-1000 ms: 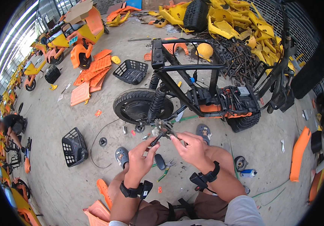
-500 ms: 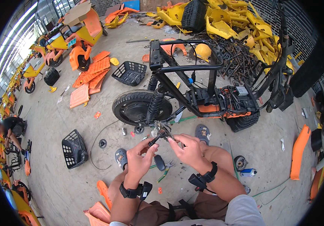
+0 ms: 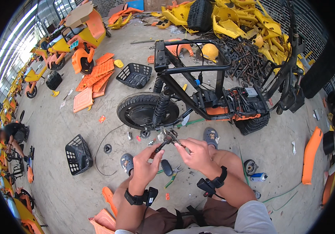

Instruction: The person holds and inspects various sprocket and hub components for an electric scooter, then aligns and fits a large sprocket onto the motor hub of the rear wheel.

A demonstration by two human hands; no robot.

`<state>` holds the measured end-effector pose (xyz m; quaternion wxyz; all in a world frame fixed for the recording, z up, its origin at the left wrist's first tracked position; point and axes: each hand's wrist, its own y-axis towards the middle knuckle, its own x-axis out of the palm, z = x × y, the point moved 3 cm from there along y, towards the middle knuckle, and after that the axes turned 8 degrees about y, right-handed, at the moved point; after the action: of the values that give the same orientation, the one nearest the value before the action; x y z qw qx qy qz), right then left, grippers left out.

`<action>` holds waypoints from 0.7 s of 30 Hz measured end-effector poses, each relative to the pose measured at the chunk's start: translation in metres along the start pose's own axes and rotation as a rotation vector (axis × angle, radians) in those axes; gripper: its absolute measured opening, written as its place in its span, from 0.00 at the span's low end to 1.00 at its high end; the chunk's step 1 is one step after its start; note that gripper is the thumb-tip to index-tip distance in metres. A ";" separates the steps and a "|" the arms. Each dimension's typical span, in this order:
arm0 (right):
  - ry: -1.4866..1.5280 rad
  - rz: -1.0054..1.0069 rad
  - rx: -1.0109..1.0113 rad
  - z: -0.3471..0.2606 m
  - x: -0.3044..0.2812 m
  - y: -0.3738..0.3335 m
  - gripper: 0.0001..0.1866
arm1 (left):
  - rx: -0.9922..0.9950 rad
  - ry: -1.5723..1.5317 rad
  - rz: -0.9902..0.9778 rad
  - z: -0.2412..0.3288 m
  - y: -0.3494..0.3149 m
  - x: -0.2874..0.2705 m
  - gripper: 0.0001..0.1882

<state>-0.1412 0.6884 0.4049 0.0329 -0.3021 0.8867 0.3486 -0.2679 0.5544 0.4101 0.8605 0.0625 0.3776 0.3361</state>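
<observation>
Between my two hands, beside the rear wheel (image 3: pixel 127 111) of a stripped black scooter frame (image 3: pixel 190 71), is a small dark, greasy metal part (image 3: pixel 168 138) with a rod-like end. My left hand (image 3: pixel 148 164) is closed on the rod end, thumb and fingers pinching it. My right hand (image 3: pixel 196 153) pinches the part's other side between thumb and fingers. The part's exact kind is too small to make out. Below it on the floor lie green-handled pliers (image 3: pixel 171 181) and a dark oval object (image 3: pixel 166 167).
Black baskets (image 3: pixel 78 155) stand to the left and behind the wheel. Small sprockets (image 3: pixel 107 148) lie on the floor near a thin cable. A blue spray can (image 3: pixel 258 177) and a round metal part (image 3: pixel 250 167) lie to the right. Another person (image 3: pixel 14 134) crouches at far left.
The view has shifted slightly. Both hands keep hold of the metal part, which has turned only a little, if at all.
</observation>
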 end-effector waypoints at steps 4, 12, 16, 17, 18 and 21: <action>0.000 -0.023 -0.002 0.001 0.000 -0.002 0.05 | -0.373 -0.481 -0.068 -0.009 -0.001 0.008 0.11; 0.010 -0.030 0.033 0.002 -0.002 -0.003 0.05 | -0.251 -0.419 -0.077 -0.013 0.001 0.011 0.12; 0.064 -0.039 0.089 0.006 -0.002 -0.005 0.06 | -0.250 -0.448 -0.104 -0.014 0.002 0.012 0.13; 0.066 -0.045 0.081 0.006 -0.002 -0.006 0.06 | -0.310 -0.576 -0.107 -0.015 0.002 0.013 0.13; 0.045 -0.048 0.079 0.007 -0.002 -0.006 0.05 | -0.322 -0.553 -0.111 -0.015 0.003 0.013 0.13; 0.049 -0.034 0.056 0.006 -0.001 -0.008 0.06 | -0.401 -0.704 -0.094 -0.013 0.007 0.012 0.12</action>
<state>-0.1371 0.6887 0.3959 0.0255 -0.3243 0.8915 0.3154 -0.2747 0.5657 0.3958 0.9469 -0.0125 -0.0106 0.3212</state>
